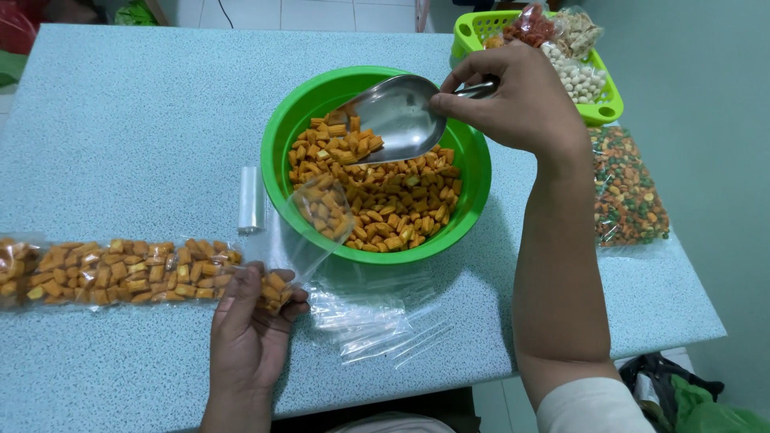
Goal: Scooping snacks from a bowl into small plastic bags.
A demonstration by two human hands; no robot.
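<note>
Holding the metal scoop [397,116] over the green bowl [277,140] of orange snacks, the right hand [521,100] grips its handle while the left hand [253,321] pinches a barely filled clear bag [309,228], filled bags [120,271] lining the bench's left edge.

I see a bright green bowl [277,152] mid-frame, full of orange-yellow snack pieces [393,200], under my shiny silver scoop [397,116]; the table [128,104] is speckled pale blue; upper right, a lime-green basket [605,108]; my clear bag [309,232] shows orange
</note>
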